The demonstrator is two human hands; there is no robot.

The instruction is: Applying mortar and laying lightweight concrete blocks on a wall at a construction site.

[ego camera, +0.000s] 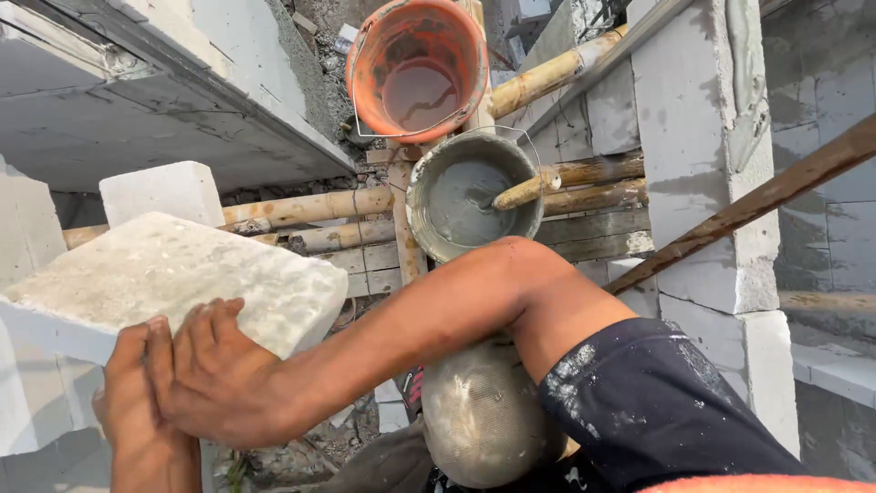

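Note:
A large white lightweight concrete block with a rough, mortar-dusted top is tilted at the lower left. My right hand reaches across from the right and grips the block's near edge, fingers laid over its top. My left hand sits just beside and below it, also on the near edge. My right arm, in a dark mortar-spattered sleeve, spans the lower middle of the view.
A grey bucket of wet mortar holds a wooden-handled tool. Above it stands an orange bucket with water. Both rest on bamboo scaffold poles. A white block wall column rises at right, and another white block sits behind the held one.

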